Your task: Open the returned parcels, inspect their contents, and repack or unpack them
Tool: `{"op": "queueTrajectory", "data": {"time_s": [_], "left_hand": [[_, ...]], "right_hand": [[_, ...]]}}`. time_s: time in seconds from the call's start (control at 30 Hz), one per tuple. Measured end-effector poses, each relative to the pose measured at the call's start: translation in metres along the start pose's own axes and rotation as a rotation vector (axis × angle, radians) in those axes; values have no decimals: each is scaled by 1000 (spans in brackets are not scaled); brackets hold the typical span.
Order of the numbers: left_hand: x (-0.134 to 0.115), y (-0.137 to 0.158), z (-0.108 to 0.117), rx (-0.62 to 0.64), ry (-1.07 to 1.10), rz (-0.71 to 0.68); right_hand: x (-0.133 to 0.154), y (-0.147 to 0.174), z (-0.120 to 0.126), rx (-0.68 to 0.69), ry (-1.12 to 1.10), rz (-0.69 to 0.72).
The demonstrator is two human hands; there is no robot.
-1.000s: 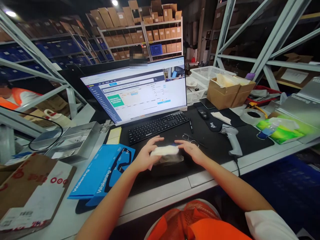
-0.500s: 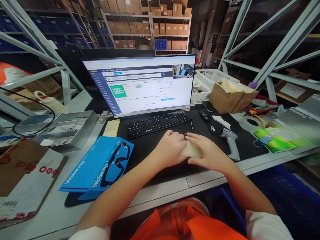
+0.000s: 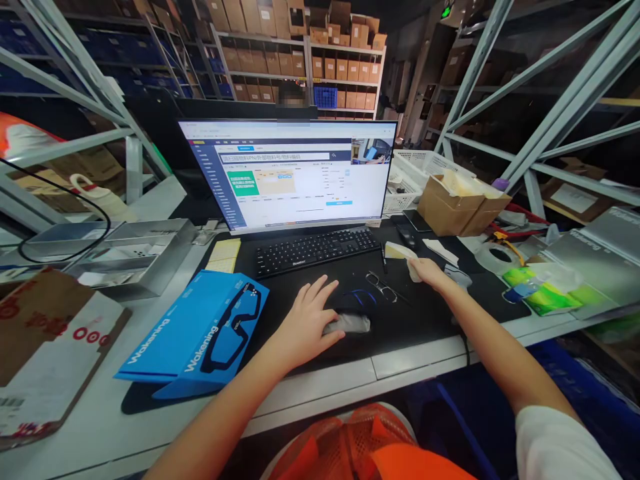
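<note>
My left hand (image 3: 313, 318) is over the black desk mat with its fingers spread. Its thumb and forefinger lie at the end of a grey, soft-looking wrapped item (image 3: 353, 324); I cannot tell if they touch it. My right hand (image 3: 429, 272), further right and forward, is closed on a cream-coloured paper piece (image 3: 399, 251) that sticks out to the left of the fingers. Between the hands lie a pair of glasses (image 3: 384, 288) and thin blue curved pieces (image 3: 361, 296). A grey handheld scanner (image 3: 459, 276) is partly hidden behind the right wrist.
A keyboard (image 3: 317, 251) stands before the monitor (image 3: 295, 183). Left of the mat's middle lies a blue Wakening box (image 3: 165, 340), beside a brown carton (image 3: 55, 347). At the right are a mouse (image 3: 406, 235), a tape roll (image 3: 493, 257) and an open carton (image 3: 460, 203).
My hands have parted: the right moved forward and right with the cream paper piece, and the left moved left and opened. The glasses, blue pieces and grey item now show on the mat.
</note>
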State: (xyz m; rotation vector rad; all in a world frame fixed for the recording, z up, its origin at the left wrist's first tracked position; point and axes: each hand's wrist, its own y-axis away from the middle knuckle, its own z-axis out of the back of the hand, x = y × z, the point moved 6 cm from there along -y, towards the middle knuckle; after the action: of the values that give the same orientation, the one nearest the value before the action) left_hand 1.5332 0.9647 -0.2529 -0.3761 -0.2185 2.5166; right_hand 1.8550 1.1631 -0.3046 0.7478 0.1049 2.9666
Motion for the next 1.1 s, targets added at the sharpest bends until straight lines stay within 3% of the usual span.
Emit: {"op": "queueTrajectory", "data": {"time_s": [0.13,0.2,0.27,0.37,0.43,0.53,0.63,0.83,1.0,1.1], "left_hand": [[16,-4,-9,127,137,98],[23,-6,-12,169,178,130],[27,-8,-17,233,181,142],[26,-14,-25,320,107,143],[26,-21,-27,309,7,145],[28,-29,-28,255,-118,130],[28,-28,-27,192,-100,35],[19,-11,-12,-102,103,-201],[14,-3,-6,-247,155,-308],[17,-8,-1,-278,274,-273]], "right_hand": [[1,-19,-3,-40,79,-87],[7,-12,-1,-112,114,-104],[22,8,-2,-209,110,-31],[68,64,-18,-251,-75,406],[99,114,-38,-139,-193,748],[116,168,-64,-48,-189,944],[107,173,-77,-11,-226,899],[82,129,-84,145,-428,855],[76,125,-98,384,-526,760],[70,126,-97,351,-586,773]]}}
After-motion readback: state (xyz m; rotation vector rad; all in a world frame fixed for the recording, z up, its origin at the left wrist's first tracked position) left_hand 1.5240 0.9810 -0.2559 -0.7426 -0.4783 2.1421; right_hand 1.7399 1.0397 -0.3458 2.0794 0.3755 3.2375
